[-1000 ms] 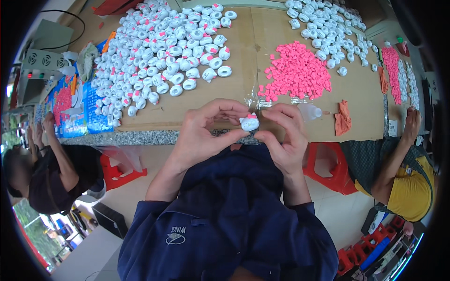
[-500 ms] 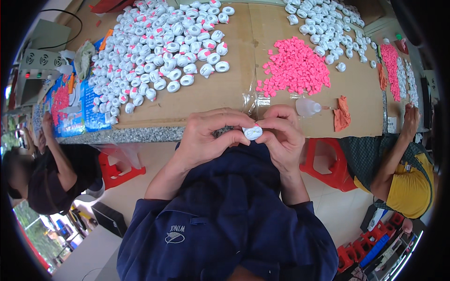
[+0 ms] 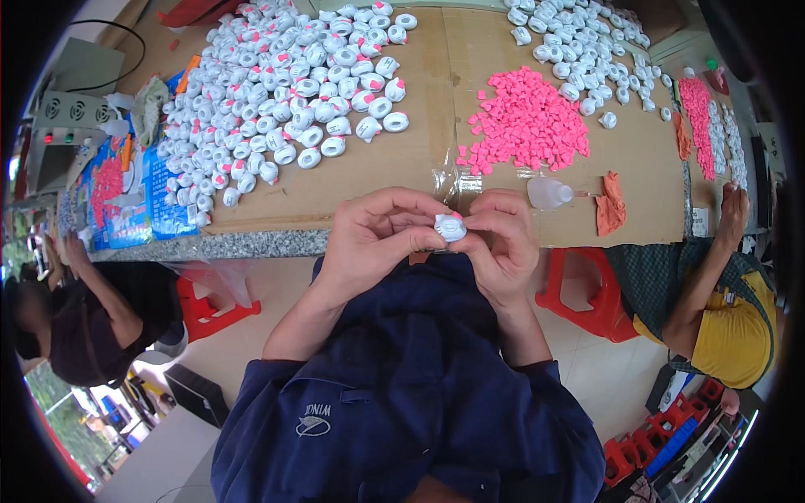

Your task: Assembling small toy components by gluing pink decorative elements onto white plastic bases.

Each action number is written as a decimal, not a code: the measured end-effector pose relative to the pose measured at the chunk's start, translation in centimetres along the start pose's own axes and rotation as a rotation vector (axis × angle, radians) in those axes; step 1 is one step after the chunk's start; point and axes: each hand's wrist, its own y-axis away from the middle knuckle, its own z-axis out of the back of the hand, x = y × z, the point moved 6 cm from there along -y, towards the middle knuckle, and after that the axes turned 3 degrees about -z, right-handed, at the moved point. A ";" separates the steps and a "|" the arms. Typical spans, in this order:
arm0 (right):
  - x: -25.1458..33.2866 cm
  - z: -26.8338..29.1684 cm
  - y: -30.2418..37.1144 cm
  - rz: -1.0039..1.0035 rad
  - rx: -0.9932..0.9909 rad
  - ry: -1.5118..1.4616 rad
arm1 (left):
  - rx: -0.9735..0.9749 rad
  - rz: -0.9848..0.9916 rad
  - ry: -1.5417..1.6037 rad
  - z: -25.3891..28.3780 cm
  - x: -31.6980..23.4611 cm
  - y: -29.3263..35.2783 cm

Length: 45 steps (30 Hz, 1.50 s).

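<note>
While pinched at the centre of the frame, lies between both hands rather than nearer to one. Can see a small white figure [image 3: 450, 230] there, in front of the near edge of the worktop [image 3: 251, 244]. Held by the left hand [image 3: 377, 235] from the left, with forefinger above and thumb below. Gripped by the right hand [image 3: 503, 243] from the right, with thumb and forefinger pinching that end. Leaves no visible gap on either side (hard to tell, though, how firmly pressed by the right fingers). Lies to the right of the left fingers, and to the left of the right fingers.

Runs with long axis roughly left to right across the frame. Points with the pink piece [image 3: 456, 215] toward the upper edge of the frame, close to the right forefinger. Shows a pale, rounded side to the camera (too small to tell front from back).

Can also pick out a broad heap of white figures [image 3: 285, 101] at upper left, a pile of loose pink pieces [image 3: 528, 121] right of centre, plainer white pieces [image 3: 587, 67] at upper right, and, below those, a translucent bottle [image 3: 549, 193] on its side, near an orange cloth [image 3: 610, 204].
</note>
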 end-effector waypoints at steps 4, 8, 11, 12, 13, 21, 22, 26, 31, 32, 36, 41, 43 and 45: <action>0.2 0.2 -0.1 0.075 -0.001 0.104 | -0.023 0.015 0.070 -0.5 0.4 0.1; 0.0 0.4 -0.2 -0.094 0.001 -0.033 | -0.054 -0.113 0.032 -0.7 0.3 0.1; -0.4 0.9 -0.3 -0.208 -0.014 -0.004 | -0.074 -0.172 -0.095 -0.3 0.1 0.1; -0.3 0.9 -0.4 -0.211 -0.012 -0.002 | -0.059 -0.190 -0.154 -0.3 0.1 0.1; 0.2 0.7 -0.6 -0.171 0.003 0.068 | -0.057 -0.188 -0.152 -0.3 0.0 0.1; 2.0 0.3 -1.1 -0.032 0.041 0.281 | -0.076 -0.233 -0.392 -0.4 -0.5 0.3; 1.8 0.3 -1.1 -0.052 0.047 0.266 | -0.076 -0.232 -0.392 -0.5 -0.6 0.3; 1.1 0.2 -0.9 -0.146 0.038 0.157 | -0.105 -0.225 -0.362 -0.4 -0.5 0.4; -0.4 0.3 -0.2 -0.395 0.038 -0.063 | -0.080 -0.226 -0.389 -0.3 -0.5 0.2; -0.9 0.2 0.0 -0.496 0.053 -0.159 | -0.069 -0.261 -0.386 -0.1 -0.3 0.1; -0.6 0.1 -0.1 -0.441 0.060 -0.113 | -0.085 -0.234 -0.341 -0.1 -0.1 0.1; -0.7 0.1 0.4 -0.450 0.003 -0.136 | -0.062 -0.243 -0.395 -0.2 -0.4 0.1; -0.7 0.1 0.4 -0.437 0.003 -0.126 | -0.054 -0.249 -0.421 -0.2 -0.4 0.1; -0.7 0.0 0.5 -0.423 0.003 -0.115 | -0.055 -0.294 -0.446 -0.1 -0.5 0.1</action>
